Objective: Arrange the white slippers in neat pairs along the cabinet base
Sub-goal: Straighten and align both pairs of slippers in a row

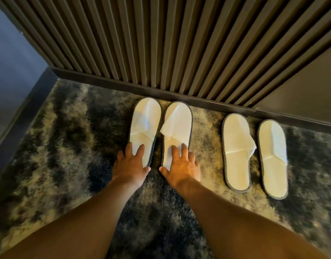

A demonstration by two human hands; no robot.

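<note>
Two pairs of flat white slippers with grey edging lie on the carpet, toes toward the cabinet base [179,94]. The left pair consists of one slipper [145,122] and another slipper [178,124] side by side. My left hand [132,165] rests flat on the heel of the left one, fingers spread. On the heel of its partner lies my right hand [181,165], also flat and spread. The right pair, a slipper [235,152] and its mate [273,159], lies untouched farther right, toes a little short of the base.
The ribbed dark wooden cabinet front [161,43] rises behind the slippers. A mottled dark-and-beige carpet [67,137] covers the floor. A blue-grey wall [9,62] with a dark skirting closes the left side.
</note>
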